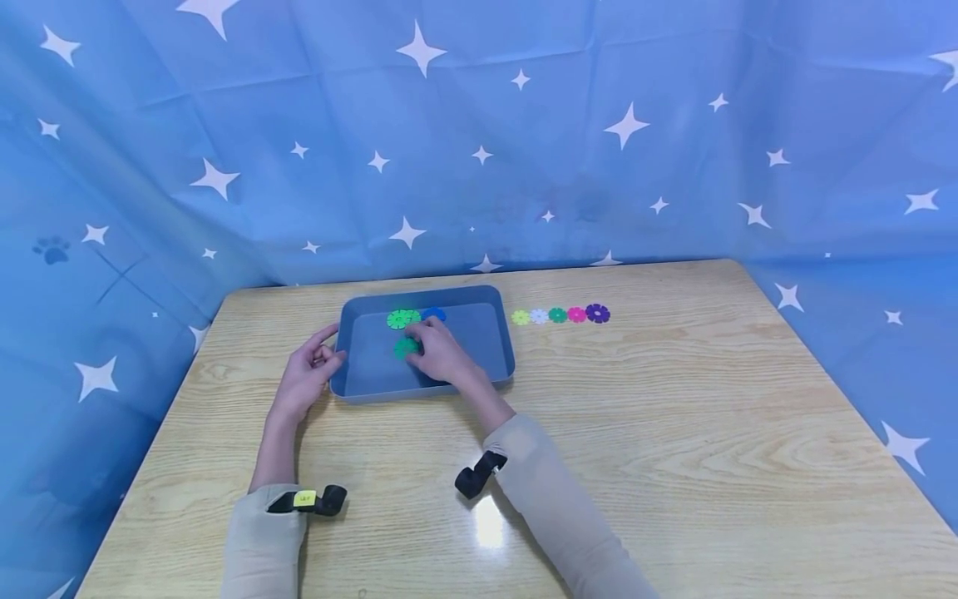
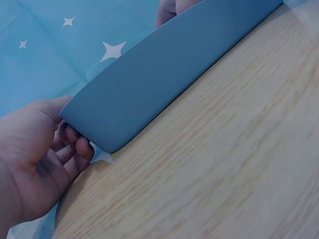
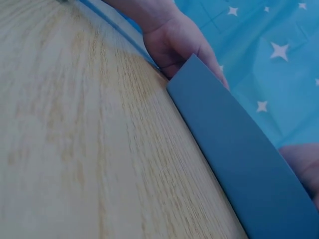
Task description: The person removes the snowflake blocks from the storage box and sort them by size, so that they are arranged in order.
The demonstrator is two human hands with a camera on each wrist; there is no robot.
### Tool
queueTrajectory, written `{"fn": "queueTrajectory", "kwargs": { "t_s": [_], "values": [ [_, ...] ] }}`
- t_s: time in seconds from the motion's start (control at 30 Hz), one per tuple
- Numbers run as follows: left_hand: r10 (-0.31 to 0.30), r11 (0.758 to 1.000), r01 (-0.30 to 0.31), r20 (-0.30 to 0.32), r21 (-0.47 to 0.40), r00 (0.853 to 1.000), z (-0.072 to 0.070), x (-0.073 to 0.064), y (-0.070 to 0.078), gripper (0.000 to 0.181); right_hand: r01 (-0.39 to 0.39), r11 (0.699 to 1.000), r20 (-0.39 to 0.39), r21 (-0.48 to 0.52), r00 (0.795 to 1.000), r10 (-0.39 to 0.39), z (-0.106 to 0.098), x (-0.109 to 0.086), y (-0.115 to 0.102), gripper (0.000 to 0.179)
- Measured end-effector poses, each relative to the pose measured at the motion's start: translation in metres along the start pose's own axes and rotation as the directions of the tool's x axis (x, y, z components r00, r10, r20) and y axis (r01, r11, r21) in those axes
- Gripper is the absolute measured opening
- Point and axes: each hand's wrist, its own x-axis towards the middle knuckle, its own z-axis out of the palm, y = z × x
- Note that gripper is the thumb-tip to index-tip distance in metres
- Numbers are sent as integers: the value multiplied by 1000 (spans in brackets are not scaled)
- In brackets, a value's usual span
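A blue-grey rectangular tray (image 1: 382, 395) stands toward the back left of the table. My left hand (image 1: 303, 378) grips its left wall, the thumb at the rim and the other fingers curled by the outer side, as the left wrist view shows. Inside the tray, my right hand (image 1: 443, 353) has thumb and forefinger about a green notched snowflake disc (image 1: 405, 348). Behind that hand lie bright green notched discs (image 1: 402, 319) and a blue disc (image 1: 434, 314), partly overlapping. The tray wall hides the right fingertips in both wrist views.
Right of the tray, several notched discs form a row: yellow-green (image 1: 520, 317), pale white (image 1: 540, 316), green (image 1: 557, 315), pink (image 1: 576, 314) and a larger purple one (image 1: 597, 313). A blue star-printed curtain (image 1: 524, 166) hangs behind the wooden table (image 1: 674, 433).
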Motion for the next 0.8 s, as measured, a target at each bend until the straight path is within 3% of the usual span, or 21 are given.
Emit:
{"fn": "queueTrajectory", "kwargs": {
  "t_s": [0.23,0.4,0.53,0.67,0.8],
  "values": [
    [-3,1000,3,-1,2,1000,0,0,-2,56,-26,998,-16,58,999,27,1,-1,1,33],
    [-8,1000,8,-4,3,1000,0,1,-2,56,34,985,-89,168,996,-19,0,-3,4,24],
    [-17,1000,17,0,4,1000,0,0,0,57,61,948,-151,311,988,-14,-2,-7,7,21],
    [-23,1000,23,15,-2,1000,2,-5,16,57,54,902,-207,428,978,40,-9,-11,10,22],
    [-19,1000,19,21,-2,1000,0,-4,13,57,54,860,-229,507,971,74,-20,-15,15,21]
  ]
}}
